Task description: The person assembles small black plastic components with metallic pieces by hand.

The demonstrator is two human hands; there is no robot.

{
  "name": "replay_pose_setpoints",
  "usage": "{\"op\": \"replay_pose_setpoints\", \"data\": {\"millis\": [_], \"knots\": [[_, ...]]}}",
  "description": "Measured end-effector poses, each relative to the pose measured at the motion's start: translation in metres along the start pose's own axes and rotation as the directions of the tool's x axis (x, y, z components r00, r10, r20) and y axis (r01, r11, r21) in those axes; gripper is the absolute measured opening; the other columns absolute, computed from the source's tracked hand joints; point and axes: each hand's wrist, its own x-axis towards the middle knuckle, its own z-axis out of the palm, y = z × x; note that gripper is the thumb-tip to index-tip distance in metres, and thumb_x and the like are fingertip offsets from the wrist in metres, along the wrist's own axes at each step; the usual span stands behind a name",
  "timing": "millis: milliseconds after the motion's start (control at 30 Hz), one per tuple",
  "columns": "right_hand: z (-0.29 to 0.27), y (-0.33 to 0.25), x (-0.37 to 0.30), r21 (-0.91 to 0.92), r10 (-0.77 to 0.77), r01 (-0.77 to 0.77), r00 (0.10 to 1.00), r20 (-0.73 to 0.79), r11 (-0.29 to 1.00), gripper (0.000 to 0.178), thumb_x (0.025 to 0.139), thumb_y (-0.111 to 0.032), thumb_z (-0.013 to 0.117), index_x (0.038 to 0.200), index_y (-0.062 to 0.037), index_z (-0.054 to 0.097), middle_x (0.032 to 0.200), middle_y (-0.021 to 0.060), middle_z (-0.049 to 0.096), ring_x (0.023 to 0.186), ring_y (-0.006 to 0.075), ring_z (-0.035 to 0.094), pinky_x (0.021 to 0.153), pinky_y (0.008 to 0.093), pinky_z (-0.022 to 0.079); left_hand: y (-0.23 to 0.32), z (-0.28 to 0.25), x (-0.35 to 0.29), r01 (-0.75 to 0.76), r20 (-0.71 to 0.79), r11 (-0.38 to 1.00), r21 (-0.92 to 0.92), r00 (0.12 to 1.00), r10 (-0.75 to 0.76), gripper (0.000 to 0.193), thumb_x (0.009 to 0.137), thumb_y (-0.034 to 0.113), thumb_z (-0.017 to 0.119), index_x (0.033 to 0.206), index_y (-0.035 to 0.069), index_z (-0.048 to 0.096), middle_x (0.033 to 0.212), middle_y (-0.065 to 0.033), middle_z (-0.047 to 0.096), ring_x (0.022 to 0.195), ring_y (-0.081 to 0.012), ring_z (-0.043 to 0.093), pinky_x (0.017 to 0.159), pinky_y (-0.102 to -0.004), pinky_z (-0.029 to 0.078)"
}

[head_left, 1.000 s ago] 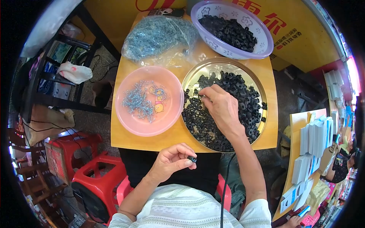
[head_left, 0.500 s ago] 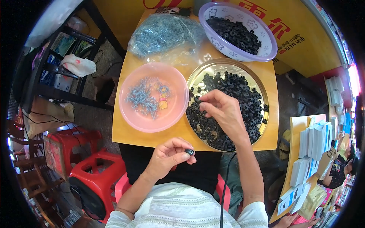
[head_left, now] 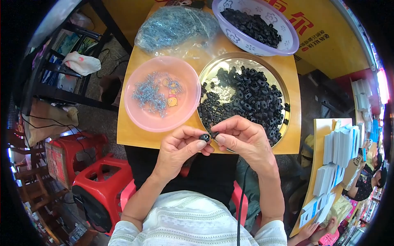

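Observation:
My left hand pinches a small black plastic part with a round hole between thumb and fingers. Close against it, my right hand holds another small dark piece in its fingertips; its exact shape is too small to make out. Both hands meet over the front edge of the table. Just beyond them lies a round metal tray heaped with small black plastic parts. To its left stands a pink plastic basin with many tiny silvery-blue pieces, perhaps screws or springs.
A clear plastic bag full of similar silvery-blue pieces lies at the back. Beside it, a lilac-rimmed bowl holds more black parts. Red stools are at left; at right, a side table carries stacked white boxes, with other people behind.
My right hand has come from over the tray back toward me and met my left hand. The left hand has risen slightly, still pinching its black part.

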Motion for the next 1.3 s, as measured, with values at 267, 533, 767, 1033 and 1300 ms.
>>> {"op": "replay_pose_setpoints", "data": {"millis": [267,533,767,1033,1300], "knots": [[0.008,-0.003,-0.005,-0.097,-0.099,0.096,0.995,-0.030,0.991,0.018,0.093,-0.005,0.062,0.106,0.0075,0.063,0.097,0.0071,0.061,0.083,0.0132,0.067,0.074,0.0245,0.056,-0.005,0.002,-0.002,-0.001,0.017,0.997,0.074,1.000,0.000,0.020,0.093,0.002,0.061,0.112,-0.003,0.058,0.096,-0.0123,0.068,0.087,-0.0159,0.068,0.079,-0.0263,0.056],[0.007,0.009,-0.006,-0.187,-0.110,0.086,0.987,-0.120,0.979,0.018,0.094,-0.005,0.060,0.106,0.0076,0.063,0.094,0.0062,0.061,0.081,0.0109,0.066,0.073,0.0228,0.055,-0.013,0.002,-0.001,0.034,0.041,0.992,0.123,0.998,-0.040,0.019,0.093,0.003,0.061,0.112,-0.003,0.059,0.094,-0.0108,0.068,0.087,-0.0150,0.067,0.078,-0.0258,0.056],[0.005,0.017,-0.006,-0.295,0.018,-0.065,0.987,-0.158,0.953,0.014,0.092,-0.007,0.062,0.098,0.0060,0.064,0.083,0.0061,0.065,0.077,0.0112,0.066,0.069,0.0257,0.054,-0.026,-0.007,0.004,0.059,-0.002,0.972,0.227,0.998,-0.060,0.019,0.095,0.006,0.060,0.111,-0.003,0.061,0.093,-0.0093,0.068,0.085,-0.0137,0.067,0.078,-0.0259,0.055],[0.007,0.039,-0.004,-0.628,-0.265,0.125,0.955,-0.134,0.768,0.011,0.086,-0.005,0.065,0.090,0.0045,0.061,0.079,0.0157,0.060,0.070,0.0296,0.062,0.064,0.0366,0.049,-0.037,-0.014,0.006,0.075,-0.035,0.966,0.247,0.997,-0.069,0.016,0.094,0.005,0.061,0.108,-0.002,0.063,0.095,-0.0109,0.069,0.084,-0.0164,0.068,0.078,-0.0288,0.057],[0.006,0.041,-0.002,-0.654,-0.309,0.150,0.942,-0.134,0.741,0.010,0.086,-0.004,0.065,0.090,0.0041,0.061,0.079,0.0156,0.061,0.070,0.0285,0.063,0.062,0.0349,0.050,-0.036,-0.013,0.011,0.091,-0.007,0.971,0.221,0.996,-0.091,0.018,0.096,0.006,0.058,0.110,-0.005,0.061,0.096,-0.0099,0.068,0.085,-0.0147,0.067,0.078,-0.0268,0.056]]}}
